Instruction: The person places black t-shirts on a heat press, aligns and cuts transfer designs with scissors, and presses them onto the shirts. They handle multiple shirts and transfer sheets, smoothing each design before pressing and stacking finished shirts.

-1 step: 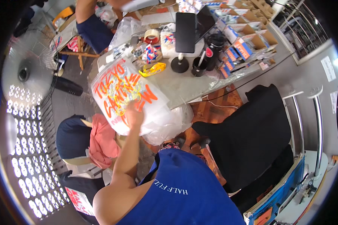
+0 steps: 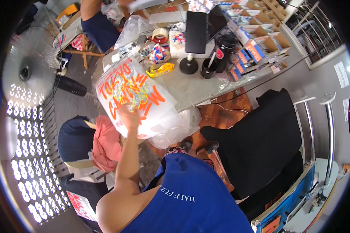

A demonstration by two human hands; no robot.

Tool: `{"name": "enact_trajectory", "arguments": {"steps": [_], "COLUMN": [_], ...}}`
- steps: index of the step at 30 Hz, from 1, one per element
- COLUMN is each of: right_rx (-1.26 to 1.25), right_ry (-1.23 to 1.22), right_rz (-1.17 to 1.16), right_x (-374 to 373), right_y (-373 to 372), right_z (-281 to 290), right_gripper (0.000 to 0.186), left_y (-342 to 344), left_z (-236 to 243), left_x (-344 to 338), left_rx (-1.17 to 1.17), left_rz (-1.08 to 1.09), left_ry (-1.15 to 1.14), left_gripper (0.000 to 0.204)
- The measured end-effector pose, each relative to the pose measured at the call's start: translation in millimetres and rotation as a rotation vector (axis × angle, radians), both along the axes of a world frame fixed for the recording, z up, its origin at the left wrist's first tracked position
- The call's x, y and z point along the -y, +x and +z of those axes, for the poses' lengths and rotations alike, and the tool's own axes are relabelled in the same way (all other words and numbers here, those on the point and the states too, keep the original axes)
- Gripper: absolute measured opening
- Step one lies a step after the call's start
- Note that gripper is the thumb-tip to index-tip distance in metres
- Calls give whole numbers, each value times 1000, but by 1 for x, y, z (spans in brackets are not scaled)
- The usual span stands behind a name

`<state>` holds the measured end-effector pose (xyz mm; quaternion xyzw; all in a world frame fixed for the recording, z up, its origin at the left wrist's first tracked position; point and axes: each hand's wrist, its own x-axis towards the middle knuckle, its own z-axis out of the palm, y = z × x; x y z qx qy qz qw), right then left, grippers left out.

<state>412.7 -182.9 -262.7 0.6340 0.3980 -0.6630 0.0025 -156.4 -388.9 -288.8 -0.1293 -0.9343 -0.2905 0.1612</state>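
My left arm reaches over the near left corner of the table. There my left hand (image 2: pixel 130 119) rests on or just above a whitish translucent sheet (image 2: pixel 159 104) marked with large orange lettering. Thin yellow loops or strands (image 2: pixel 140 99) lie bunched on the sheet by the fingertips. The fingers are small and smeared, so whether they pinch anything does not show. A yellow packet (image 2: pixel 160 70) lies just past the sheet's far edge. Crumpled clear plastic (image 2: pixel 175 126) hangs below the sheet at the table's near side. My right hand is out of the picture.
A tablet-like black screen on a stand (image 2: pixel 196 33), a black cup (image 2: pixel 208 70), a tape roll (image 2: pixel 160 35) and small cardboard boxes (image 2: pixel 254 52) crowd the table (image 2: pixel 198 90). A fan (image 2: pixel 25 73) stands left; a black-draped item (image 2: pixel 256 143) stands right. Another person's arm (image 2: pixel 90 11) shows far left.
My left hand has shifted slightly left and toward the sheet's lower left edge, showing more lettering and yellow strands. The whole view has moved slightly.
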Motion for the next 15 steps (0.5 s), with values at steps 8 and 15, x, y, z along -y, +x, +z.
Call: {"name": "enact_trajectory", "arguments": {"steps": [8, 15], "right_rx": [-10, 41], "right_ry": [-107, -119], "right_rz": [445, 517], "right_x": [11, -16], "right_y": [-39, -18], "right_z": [53, 118], "right_gripper": [32, 30], "left_y": [-107, -102], "left_z": [-67, -33], "left_x": [141, 133], "left_rx": [399, 244], "left_rz": [674, 624], "left_ry": [162, 215], "left_gripper": [57, 33]}}
